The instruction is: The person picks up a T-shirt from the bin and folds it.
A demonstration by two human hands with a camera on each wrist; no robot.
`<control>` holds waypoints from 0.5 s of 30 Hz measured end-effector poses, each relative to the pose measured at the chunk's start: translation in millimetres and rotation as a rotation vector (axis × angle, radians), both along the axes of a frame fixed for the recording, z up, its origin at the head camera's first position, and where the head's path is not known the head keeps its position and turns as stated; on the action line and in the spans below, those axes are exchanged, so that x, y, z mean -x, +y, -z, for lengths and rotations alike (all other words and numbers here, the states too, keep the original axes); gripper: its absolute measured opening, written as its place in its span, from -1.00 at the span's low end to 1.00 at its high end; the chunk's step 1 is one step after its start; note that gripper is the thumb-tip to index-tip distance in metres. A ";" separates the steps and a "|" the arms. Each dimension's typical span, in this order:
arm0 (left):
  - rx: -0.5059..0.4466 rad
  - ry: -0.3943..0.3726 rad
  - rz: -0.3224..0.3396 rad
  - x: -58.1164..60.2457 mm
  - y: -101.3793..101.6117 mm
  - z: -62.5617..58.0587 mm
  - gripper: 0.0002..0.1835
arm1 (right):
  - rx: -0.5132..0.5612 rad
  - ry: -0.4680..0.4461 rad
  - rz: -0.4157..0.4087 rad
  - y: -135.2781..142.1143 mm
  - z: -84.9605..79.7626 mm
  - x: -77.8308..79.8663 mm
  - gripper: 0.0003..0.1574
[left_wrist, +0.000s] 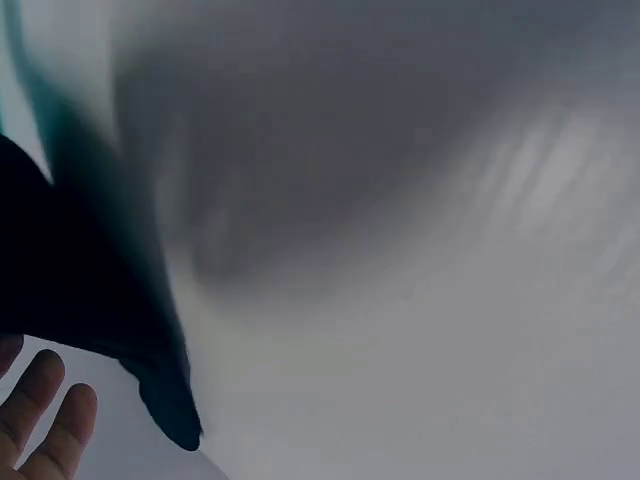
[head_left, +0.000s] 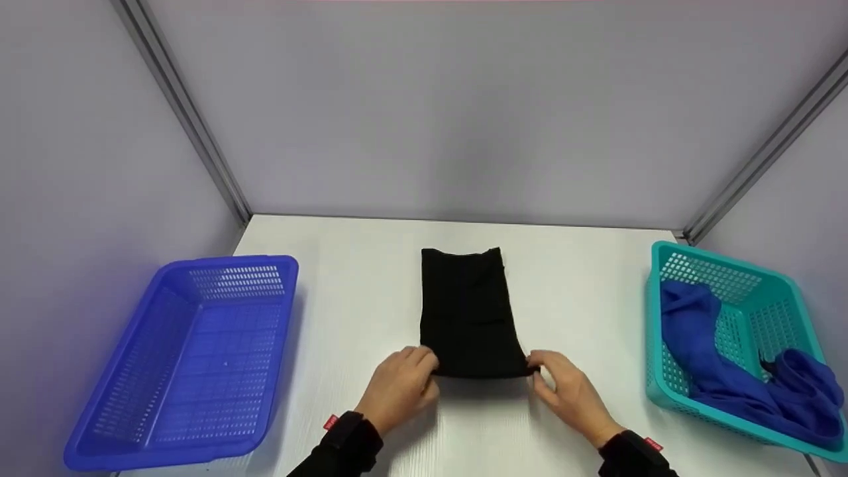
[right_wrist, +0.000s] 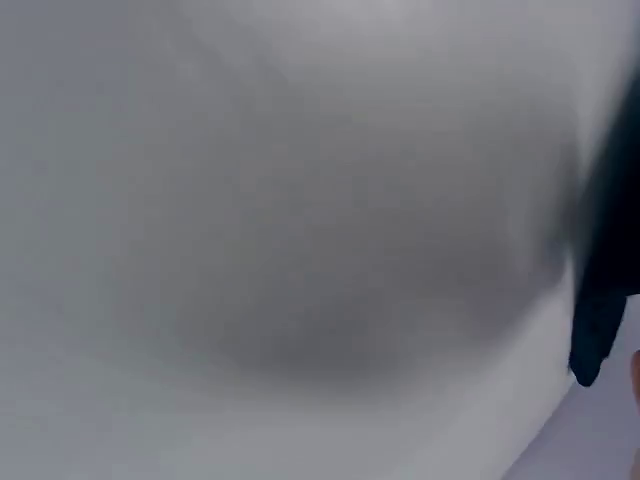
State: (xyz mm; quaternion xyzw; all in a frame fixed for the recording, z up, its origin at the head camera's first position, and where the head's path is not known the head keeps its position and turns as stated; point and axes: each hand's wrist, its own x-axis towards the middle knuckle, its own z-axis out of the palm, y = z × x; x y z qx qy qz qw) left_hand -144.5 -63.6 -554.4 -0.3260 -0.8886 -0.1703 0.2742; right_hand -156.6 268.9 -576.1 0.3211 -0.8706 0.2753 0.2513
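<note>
A black piece of cloth, a narrow rectangle with a few creases, lies lengthwise on the white table in the head view. Its exact kind cannot be told. At its near left corner my left hand pinches the edge. My right hand grips the near right corner between thumb and fingers. The near edge is stretched between both hands and casts a shadow below it. In the left wrist view the dark cloth hangs above several fingertips. A strip of the cloth shows at the right of the right wrist view.
To the left stands a blue plastic basket with nothing visible inside. A teal basket on the right holds a blue cloth and a small dark item. Grey-white panels enclose the white table at the back and sides.
</note>
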 end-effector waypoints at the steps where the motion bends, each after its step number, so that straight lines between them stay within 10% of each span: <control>1: -0.061 -0.025 0.004 0.2 0.5 -5.6 -0.77 | 0.055 -0.047 0.009 -1.0 -6.6 -0.2 -0.56; 15: -0.583 -0.430 0.107 -8.7 -2.7 -50.0 -0.86 | 0.459 -0.558 -0.033 -15.1 -59.9 -12.1 -0.86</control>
